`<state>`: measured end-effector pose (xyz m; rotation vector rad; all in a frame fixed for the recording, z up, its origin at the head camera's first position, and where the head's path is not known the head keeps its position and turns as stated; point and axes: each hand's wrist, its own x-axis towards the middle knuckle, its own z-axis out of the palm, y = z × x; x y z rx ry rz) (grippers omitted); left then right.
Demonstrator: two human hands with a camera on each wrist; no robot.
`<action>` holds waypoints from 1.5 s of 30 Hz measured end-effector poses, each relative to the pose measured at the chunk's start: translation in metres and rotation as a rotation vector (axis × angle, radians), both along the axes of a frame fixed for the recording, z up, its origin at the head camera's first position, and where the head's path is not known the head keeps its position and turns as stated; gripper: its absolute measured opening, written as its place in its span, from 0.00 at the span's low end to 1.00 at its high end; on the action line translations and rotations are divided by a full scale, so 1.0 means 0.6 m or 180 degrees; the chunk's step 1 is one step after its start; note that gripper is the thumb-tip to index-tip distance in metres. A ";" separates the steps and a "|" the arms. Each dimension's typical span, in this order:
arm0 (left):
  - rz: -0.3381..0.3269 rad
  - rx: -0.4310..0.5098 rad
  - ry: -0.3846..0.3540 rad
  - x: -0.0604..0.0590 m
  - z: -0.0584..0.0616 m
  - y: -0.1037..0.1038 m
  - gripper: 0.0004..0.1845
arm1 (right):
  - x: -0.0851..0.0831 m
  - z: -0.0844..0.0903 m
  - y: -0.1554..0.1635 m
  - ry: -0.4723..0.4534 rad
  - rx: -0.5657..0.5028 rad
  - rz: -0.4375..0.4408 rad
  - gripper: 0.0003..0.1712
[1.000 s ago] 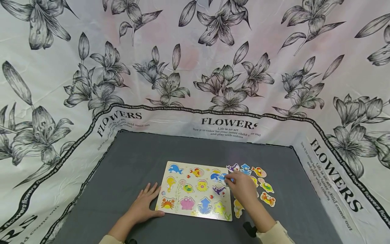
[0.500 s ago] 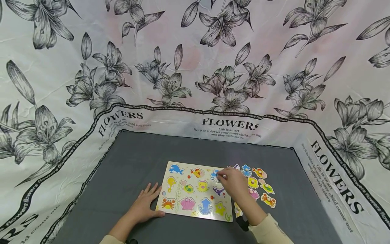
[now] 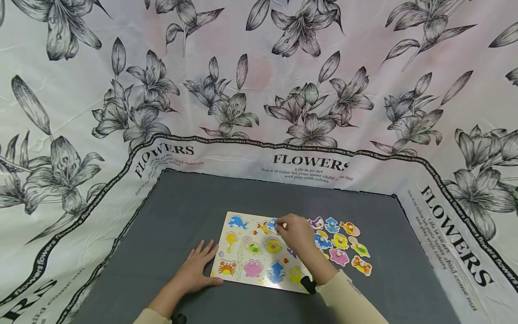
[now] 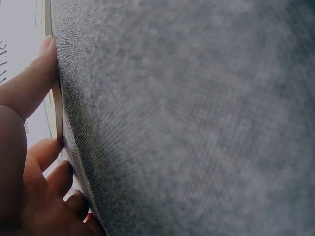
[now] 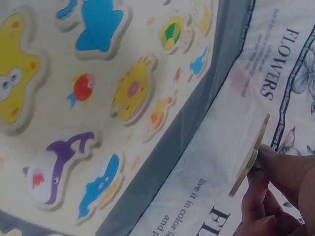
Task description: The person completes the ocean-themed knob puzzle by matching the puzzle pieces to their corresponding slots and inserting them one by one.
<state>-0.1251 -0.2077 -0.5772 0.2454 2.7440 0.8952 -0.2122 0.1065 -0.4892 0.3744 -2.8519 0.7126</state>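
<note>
A pale wooden puzzle board (image 3: 263, 279), printed with sea animals, lies on the dark grey table. My right hand (image 3: 297, 234) pinches a blue puzzle piece (image 3: 272, 226) above the board's upper part; the fingers partly cover the animal on it. In the right wrist view this puzzle piece (image 5: 248, 164) shows edge-on between thumb and fingers, raised off the board. My left hand (image 3: 196, 267) lies spread at the board's left edge, and its thumb (image 4: 37, 73) touches that edge in the left wrist view.
Several loose puzzle pieces lie right of the board, among them a pink shell (image 3: 339, 256), an orange crab (image 3: 361, 265) and a blue squid (image 3: 332, 225). A flower-printed cloth (image 3: 226, 166) borders the grey table surface (image 3: 202, 198) at the back and sides.
My right hand has carried the blue puzzle piece leftward from the board's right edge, over the upper right slot, toward the fish picture. The left hand keeps its place at the board.
</note>
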 end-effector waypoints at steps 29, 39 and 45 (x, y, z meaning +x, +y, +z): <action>-0.0043 -0.0094 -0.0010 -0.005 0.008 0.000 0.58 | -0.063 -0.020 -0.096 -0.0177 0.0127 0.0372 0.06; -0.0050 -0.0096 0.0031 -0.006 0.006 0.002 0.59 | -0.079 -0.033 -0.135 -0.0266 0.0038 0.0502 0.07; -0.0034 -0.0044 0.0062 -0.006 -0.002 -0.001 0.59 | -0.084 -0.046 -0.152 -0.0308 -0.0049 0.0550 0.07</action>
